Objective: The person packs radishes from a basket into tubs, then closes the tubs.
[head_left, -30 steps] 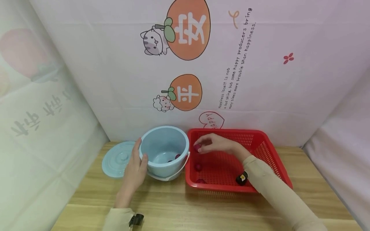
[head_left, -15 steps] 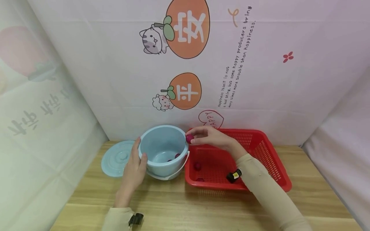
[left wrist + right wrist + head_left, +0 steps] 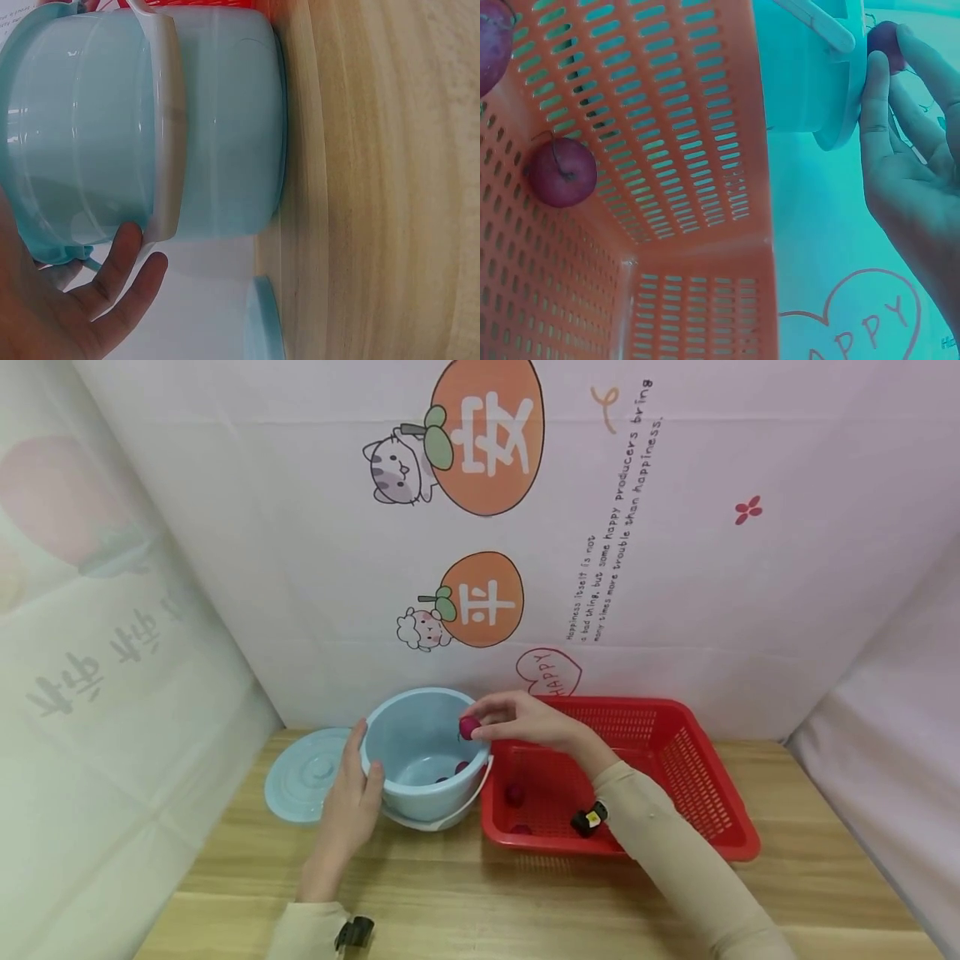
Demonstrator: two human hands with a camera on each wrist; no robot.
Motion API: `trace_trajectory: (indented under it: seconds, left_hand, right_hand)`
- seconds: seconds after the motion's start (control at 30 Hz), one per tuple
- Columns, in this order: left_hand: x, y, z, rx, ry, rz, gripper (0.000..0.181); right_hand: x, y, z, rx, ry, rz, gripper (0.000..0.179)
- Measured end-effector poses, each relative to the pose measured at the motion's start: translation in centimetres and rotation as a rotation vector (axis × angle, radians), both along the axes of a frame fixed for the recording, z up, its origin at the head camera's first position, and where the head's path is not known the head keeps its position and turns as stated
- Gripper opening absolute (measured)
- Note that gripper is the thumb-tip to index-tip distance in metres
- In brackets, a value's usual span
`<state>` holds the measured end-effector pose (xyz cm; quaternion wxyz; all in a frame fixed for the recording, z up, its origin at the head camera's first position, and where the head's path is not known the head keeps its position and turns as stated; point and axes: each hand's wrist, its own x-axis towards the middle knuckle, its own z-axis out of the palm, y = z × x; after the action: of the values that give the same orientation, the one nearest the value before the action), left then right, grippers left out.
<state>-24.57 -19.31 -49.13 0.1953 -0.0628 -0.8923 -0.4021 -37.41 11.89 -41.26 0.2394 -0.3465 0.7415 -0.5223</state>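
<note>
My right hand (image 3: pixel 525 720) pinches a round red radish (image 3: pixel 469 727) between thumb and fingertips, over the right side of the light-blue bucket's (image 3: pixel 431 806) mouth. In the right wrist view, thin strands trail from this radish. My left hand (image 3: pixel 351 797) rests against the bucket's left side, thumb and index finger spread at the rim, the fingers nearly straight. The left wrist view has its fingertips beside the bucket's white handle (image 3: pixel 169 127). Inside the bucket, radishes (image 3: pixel 461 767) show partly, the near wall hiding the rest. Others (image 3: pixel 562 172) lie in the red basket (image 3: pixel 720 777).
The basket stands close to the bucket's right, with slotted walls. A blue lid (image 3: pixel 300 777) lies flat on the wooden table (image 3: pixel 450 893) at the bucket's left. A printed white cloth (image 3: pixel 675 568) hangs right behind both containers.
My right hand has lifted a radish out of the basket's left end and carried it left, over the bucket's rim. The left hand and the bucket have stayed in place.
</note>
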Motion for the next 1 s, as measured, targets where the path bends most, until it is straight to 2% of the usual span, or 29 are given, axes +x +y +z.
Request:
trace_trajectory:
  seconds: [0.27,0.77,1.0]
  left_hand:
    - [-0.1,0.0,0.0,0.004,0.005,-0.007,0.065]
    - [-0.2,-0.1,0.2,0.001,0.009,0.002,0.065]
    - [0.0,0.0,0.1,0.0,-0.007,0.011,0.064]
  right_hand:
    - [0.0,-0.3,1.0,0.085,0.037,0.037,0.035]
    - [-1.4,-2.2,4.4,0.3,0.197,0.265,0.034]
    - [-1.2,-2.6,4.7,0.331,0.206,0.283,0.034]
